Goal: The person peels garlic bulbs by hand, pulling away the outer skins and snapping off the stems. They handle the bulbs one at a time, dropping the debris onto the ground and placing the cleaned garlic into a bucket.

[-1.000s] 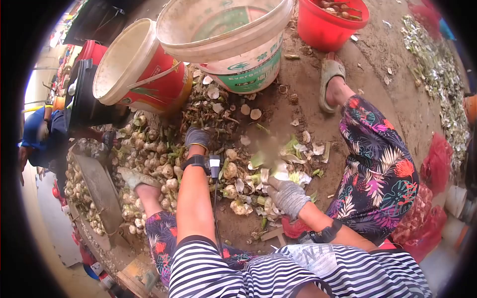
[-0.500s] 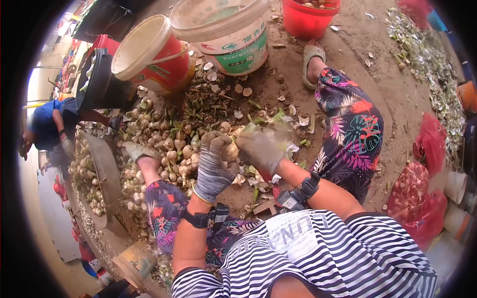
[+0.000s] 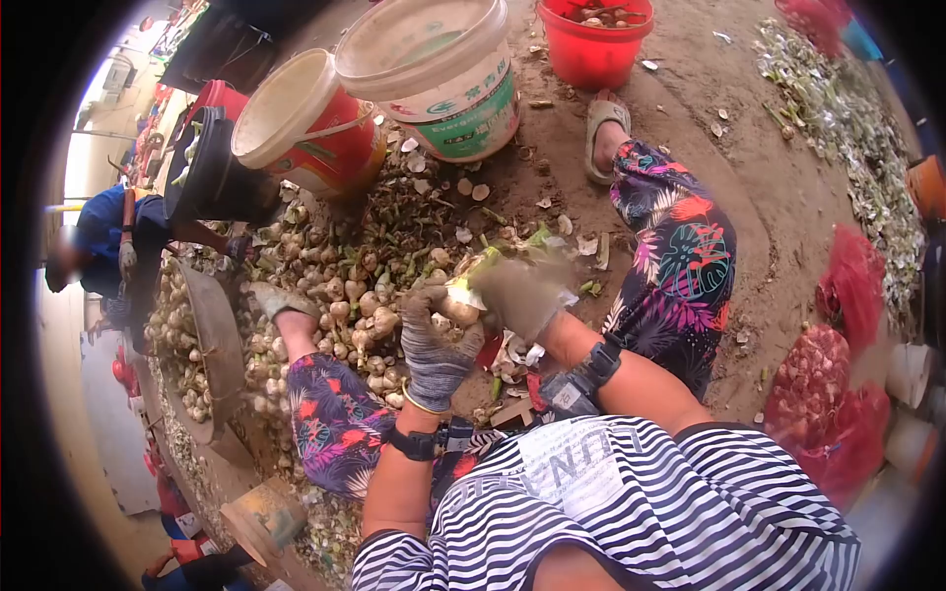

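my left hand (image 3: pixel 434 350), in a grey knitted glove, is curled around a pale, knobbly garlic bulb (image 3: pixel 461 307) held in front of my chest, above the dirt floor. my right hand (image 3: pixel 520 295), gloved the same, is blurred; it closes over the bulb's green, leafy top, though i cannot tell how tightly. below lies a heap of garlic bulbs (image 3: pixel 345 295), rounded and papery, with torn skins scattered about. beyond stand a smooth white plastic bucket (image 3: pixel 434 69) and a red-sided bucket (image 3: pixel 310 123).
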Available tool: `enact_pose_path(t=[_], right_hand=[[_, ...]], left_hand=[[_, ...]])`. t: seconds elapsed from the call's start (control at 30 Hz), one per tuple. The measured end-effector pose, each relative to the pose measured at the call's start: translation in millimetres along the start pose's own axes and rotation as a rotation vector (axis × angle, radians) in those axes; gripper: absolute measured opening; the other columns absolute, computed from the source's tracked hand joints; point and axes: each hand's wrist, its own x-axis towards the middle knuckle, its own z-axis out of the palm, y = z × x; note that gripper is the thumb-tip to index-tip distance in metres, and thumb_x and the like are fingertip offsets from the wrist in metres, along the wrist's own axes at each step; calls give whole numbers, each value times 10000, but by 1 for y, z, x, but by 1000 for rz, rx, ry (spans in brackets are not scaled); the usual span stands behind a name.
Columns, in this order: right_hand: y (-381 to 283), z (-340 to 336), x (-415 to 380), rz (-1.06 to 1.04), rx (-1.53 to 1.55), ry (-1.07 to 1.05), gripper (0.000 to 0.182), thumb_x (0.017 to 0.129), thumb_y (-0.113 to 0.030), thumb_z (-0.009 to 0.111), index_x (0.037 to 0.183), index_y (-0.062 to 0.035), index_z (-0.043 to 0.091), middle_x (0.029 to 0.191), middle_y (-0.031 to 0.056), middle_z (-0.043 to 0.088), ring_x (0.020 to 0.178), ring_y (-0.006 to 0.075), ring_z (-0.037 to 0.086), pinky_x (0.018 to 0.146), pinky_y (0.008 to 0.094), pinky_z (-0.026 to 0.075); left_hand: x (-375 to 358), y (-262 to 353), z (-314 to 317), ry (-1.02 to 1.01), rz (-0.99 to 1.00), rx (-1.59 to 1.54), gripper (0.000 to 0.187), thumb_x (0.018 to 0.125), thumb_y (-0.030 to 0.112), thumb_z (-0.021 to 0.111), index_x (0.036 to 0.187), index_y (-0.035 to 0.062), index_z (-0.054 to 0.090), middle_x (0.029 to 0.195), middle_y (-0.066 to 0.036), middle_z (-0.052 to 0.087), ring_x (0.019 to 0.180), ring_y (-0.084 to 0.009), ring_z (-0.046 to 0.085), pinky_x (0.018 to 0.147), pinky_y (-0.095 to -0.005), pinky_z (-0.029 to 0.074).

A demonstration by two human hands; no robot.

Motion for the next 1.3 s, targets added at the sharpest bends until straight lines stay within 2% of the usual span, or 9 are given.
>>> enact_pose_path(t=[0.17, 0.3, 0.53, 0.77, 0.87, 0.97, 1.1, 1.17, 1.3], right_hand=[[-6, -7, 5, 673, 507, -224, 173, 665, -54, 564, 820, 14, 604, 672, 59, 590, 570, 150, 555, 492, 274, 448], [-17, -11, 14, 825, 404, -328, 238, 716, -141, 593, 906, 2, 610, 683, 61, 595, 596, 137, 531, 538, 285, 436], [-16, 0, 7, 491, 355, -192, 273, 760, -202, 598, 947, -3, 611, 789, 60, 607, 731, 135, 551, 681, 286, 443], [-16, -7, 17, 1289, 990, -427, 239, 778, -46, 535, 1004, -112, 576, 919, 78, 566, 791, 226, 541, 677, 316, 436], [-31, -21, 10, 489, 350, -475, 200, 789, -59, 525, 969, -108, 596, 894, 78, 567, 810, 213, 561, 718, 302, 458], [-17, -7, 3, 387, 278, -487, 209, 777, -47, 528, 962, -116, 596, 860, 78, 553, 784, 199, 564, 695, 297, 458], [-25, 0, 8, -33, -158, -422, 204, 764, -34, 526, 939, -110, 597, 841, 77, 551, 769, 191, 561, 675, 296, 457], [-32, -7, 12, 844, 510, -619, 185, 756, -36, 522, 915, -95, 597, 863, 69, 562, 774, 190, 558, 667, 308, 456], [-20, -10, 0, 352, 549, -117, 97, 781, -60, 491, 756, -66, 585, 755, 17, 532, 696, 61, 504, 627, 217, 446]], left_hand=[[-6, -17, -15, 66, -1025, -1321, 410, 769, 294, 611, 1093, 72, 493, 938, -100, 571, 815, -223, 582, 732, -349, 499], [-9, -64, -16, -554, -1083, -1896, 511, 821, 512, 495, 1090, 80, 532, 951, -117, 599, 784, -237, 598, 664, -360, 507], [-17, -54, 1, -66, -909, -1307, 473, 852, 371, 522, 1210, 80, 423, 1081, -89, 530, 933, -217, 537, 834, -395, 465], [-16, -29, 4, 200, -890, -1354, 451, 798, 268, 612, 1147, 37, 443, 1034, -81, 550, 841, -155, 569, 689, -294, 517], [-19, -51, 0, -56, -1150, -1594, 558, 836, 536, 441, 1175, 94, 480, 959, -68, 600, 808, -153, 582, 566, -304, 521], [-19, -72, 3, -7, -1145, -1069, 604, 812, 555, 480, 1186, 81, 466, 1016, -72, 580, 830, -155, 585, 614, -306, 524], [2, -24, 4, 37, -370, -403, 539, 823, 419, 576, 1129, -8, 456, 1008, -40, 524, 853, -128, 532, 779, -255, 459], [0, -33, 1, -36, -545, -556, 456, 819, 321, 618, 1122, 15, 467, 974, -29, 515, 856, -133, 503, 801, -266, 430], [-10, -51, 4, -58, -159, -88, 524, 800, 401, 600, 1156, 43, 459, 1050, -105, 543, 880, -197, 550, 729, -324, 480]])
